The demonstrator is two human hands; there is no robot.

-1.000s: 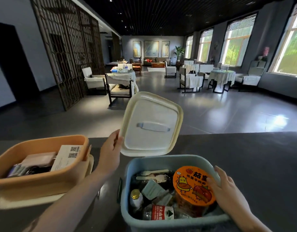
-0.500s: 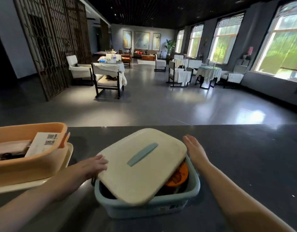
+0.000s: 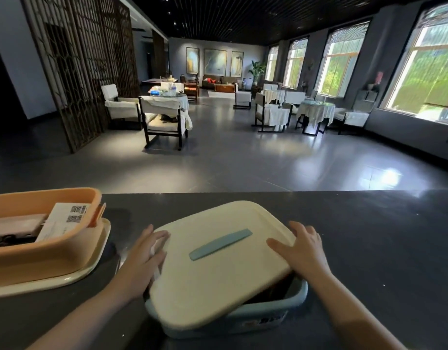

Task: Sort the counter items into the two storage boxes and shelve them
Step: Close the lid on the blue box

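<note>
A blue storage box [image 3: 273, 315] stands on the dark counter [image 3: 369, 248] in front of me. Its cream lid [image 3: 218, 279] with a blue handle strip [image 3: 220, 244] lies skewed on top, leaving a dark gap at the right near corner. My left hand [image 3: 144, 261] rests flat against the lid's left edge. My right hand [image 3: 301, 251] presses flat on the lid's right side. An orange box [image 3: 48, 253] stands open at the left on its own cream lid [image 3: 91, 269], holding a white card with QR codes [image 3: 63, 221] and other small items.
The counter's far edge runs across the view at mid height. Beyond it lies a large room with a grey floor, white-covered chairs [image 3: 164, 120], draped tables [image 3: 315, 112], a wooden lattice screen [image 3: 84, 59] and bright windows on the right.
The cream lid went from held upright in my left hand down onto the blue box, hiding the contents. My right hand came from the orange cup onto the lid's right side.
</note>
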